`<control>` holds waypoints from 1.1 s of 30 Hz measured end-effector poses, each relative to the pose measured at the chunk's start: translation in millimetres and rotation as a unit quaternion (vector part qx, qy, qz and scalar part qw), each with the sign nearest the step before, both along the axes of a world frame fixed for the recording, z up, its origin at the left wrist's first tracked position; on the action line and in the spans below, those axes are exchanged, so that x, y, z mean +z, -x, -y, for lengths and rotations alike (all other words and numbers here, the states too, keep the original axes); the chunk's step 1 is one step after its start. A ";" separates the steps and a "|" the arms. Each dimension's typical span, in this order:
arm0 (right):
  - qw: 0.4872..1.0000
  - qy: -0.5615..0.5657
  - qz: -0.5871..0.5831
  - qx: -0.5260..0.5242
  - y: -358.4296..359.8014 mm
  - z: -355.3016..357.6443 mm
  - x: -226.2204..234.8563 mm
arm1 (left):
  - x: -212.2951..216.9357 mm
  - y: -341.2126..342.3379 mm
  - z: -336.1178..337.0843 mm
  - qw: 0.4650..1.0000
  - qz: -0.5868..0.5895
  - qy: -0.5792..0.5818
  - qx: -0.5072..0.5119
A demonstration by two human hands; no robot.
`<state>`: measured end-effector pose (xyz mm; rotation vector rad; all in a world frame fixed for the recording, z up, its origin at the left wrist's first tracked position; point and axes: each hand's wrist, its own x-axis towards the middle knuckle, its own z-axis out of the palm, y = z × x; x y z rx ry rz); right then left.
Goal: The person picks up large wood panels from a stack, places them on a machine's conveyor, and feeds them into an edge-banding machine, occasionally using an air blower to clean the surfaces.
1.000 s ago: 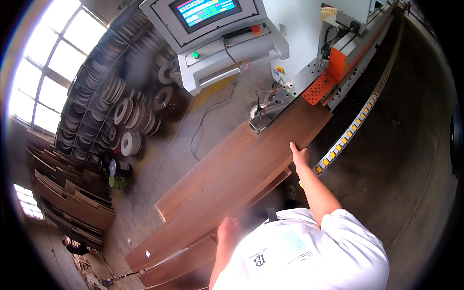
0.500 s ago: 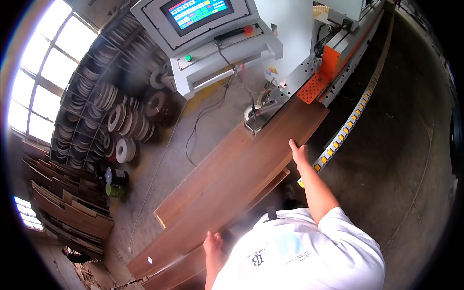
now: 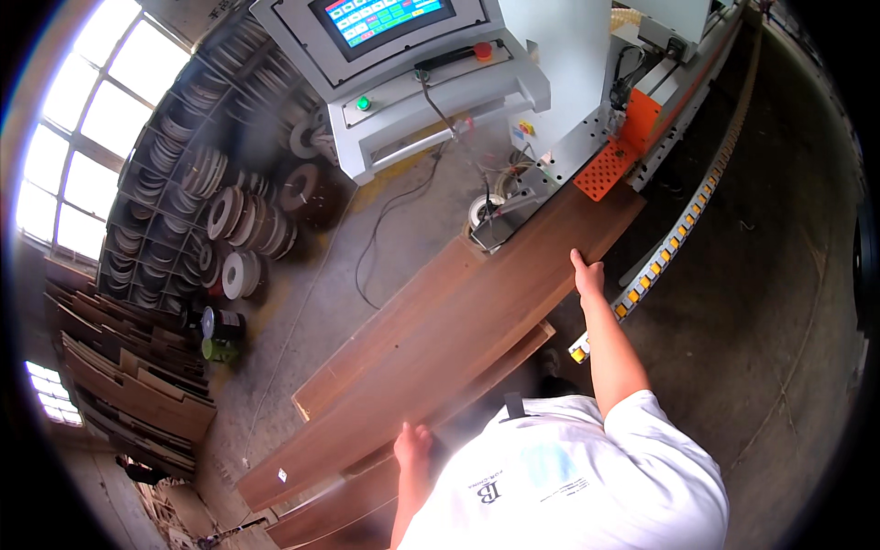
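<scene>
Next to the machine (image 3: pixel 566 78), going by the head view, we've got a long brown board (image 3: pixel 440 339) lying at a slant, far end up by the orange plate (image 3: pixel 607 170). Can't tell if those two touch. Our hands are well apart, both at the board's near edge. The right hand (image 3: pixel 588 275) is toward the machine end, thumb laid over the top; its fingers are mostly hidden, so we can't say if it's really clamped on. Our left hand (image 3: pixel 412 444) is further down that edge, fingers bunched, and again we can't tell gripping from resting. We'd guess they're spread like that because a board this long could swing with only one hand on it. More boards (image 3: pixel 339 510) seem to sit underneath, probably carrying the weight. The console (image 3: pixel 394 112) faces us across the board, likely so we can read it, and the roller track (image 3: pixel 674 243) curves off to our right.
</scene>
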<state>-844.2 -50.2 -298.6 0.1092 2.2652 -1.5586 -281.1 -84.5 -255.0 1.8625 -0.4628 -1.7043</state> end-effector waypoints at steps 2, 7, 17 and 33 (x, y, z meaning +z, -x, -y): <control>1.000 -0.016 0.009 -0.006 2.8 -0.2 -2.7 | 2.2 6.1 -1.2 1.000 0.014 -0.003 0.006; 1.000 0.005 0.009 -0.024 13.5 -0.9 -14.7 | 7.1 22.3 -0.8 0.999 0.019 -0.003 0.037; 0.996 0.079 0.002 -0.034 59.5 -6.4 -5.4 | 5.5 61.9 -3.2 0.999 -0.017 -0.012 0.023; 0.999 -0.017 0.031 0.007 197.3 -22.2 26.5 | 20.3 190.9 -14.5 0.992 -0.051 -0.063 -0.096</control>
